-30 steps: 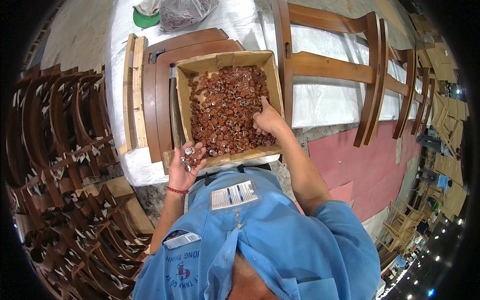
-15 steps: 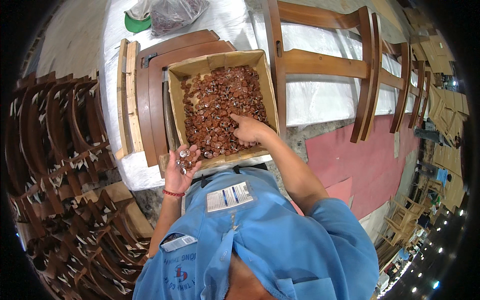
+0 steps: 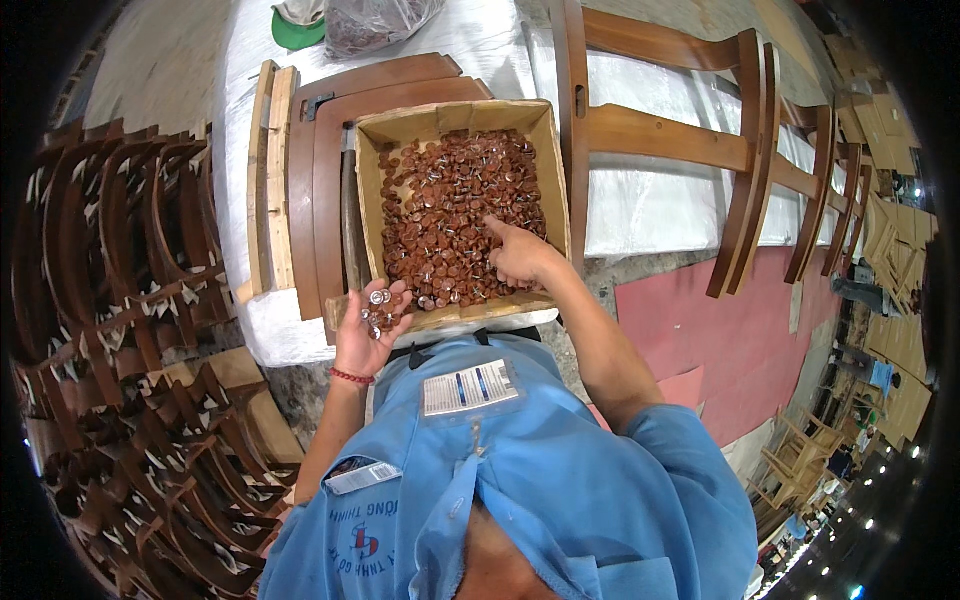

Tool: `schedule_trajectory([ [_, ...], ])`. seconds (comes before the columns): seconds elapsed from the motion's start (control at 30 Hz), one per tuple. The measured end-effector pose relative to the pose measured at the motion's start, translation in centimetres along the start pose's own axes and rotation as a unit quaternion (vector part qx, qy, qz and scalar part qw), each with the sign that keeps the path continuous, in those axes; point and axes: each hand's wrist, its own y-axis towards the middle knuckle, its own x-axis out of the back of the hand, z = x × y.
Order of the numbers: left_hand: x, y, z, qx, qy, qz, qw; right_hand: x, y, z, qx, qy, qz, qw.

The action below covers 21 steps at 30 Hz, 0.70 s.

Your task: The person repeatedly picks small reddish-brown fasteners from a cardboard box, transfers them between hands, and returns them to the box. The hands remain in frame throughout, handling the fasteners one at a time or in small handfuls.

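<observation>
A shallow cardboard box (image 3: pixel 551 135) in front of me holds a heap of small round brown nail-on glides (image 3: pixel 455 195) with thin metal pins. My left hand (image 3: pixel 358 346) is palm up at the box's near left corner, its fingers loosely curled around several loose glides (image 3: pixel 380 312), some showing shiny metal undersides. Over the right part of the heap is my right hand (image 3: pixel 525 257). Its index finger is stretched out onto the glides, and the other fingers are bent and partly hidden. No glide shows in that hand.
Curved brown wooden panels (image 3: pixel 318 200) and pale wood strips (image 3: pixel 275 180) lie left of the box. A plastic bag (image 3: pixel 375 25) and a green-brimmed cap (image 3: pixel 297 33) are behind. Wooden chair frames (image 3: pixel 665 135) stand right; many curved wooden parts (image 3: pixel 110 250) are stacked left.
The scene has shifted slightly to the right in the view. Both hands keep nearly the same places at the box, the left still holding glides and the right index finger still on the heap.
</observation>
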Motion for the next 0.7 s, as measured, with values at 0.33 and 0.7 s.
schedule_trajectory([
  [0.33,0.1,0.0,0.3,-0.019,0.013,0.011,1.000,3.1,4.1,1.0,0.032,0.050,-0.089,0.994],
  [0.7,0.5,0.2,0.3,-0.009,-0.008,0.031,0.999,1.0,2.0,1.2,0.038,-0.073,0.090,0.993],
])
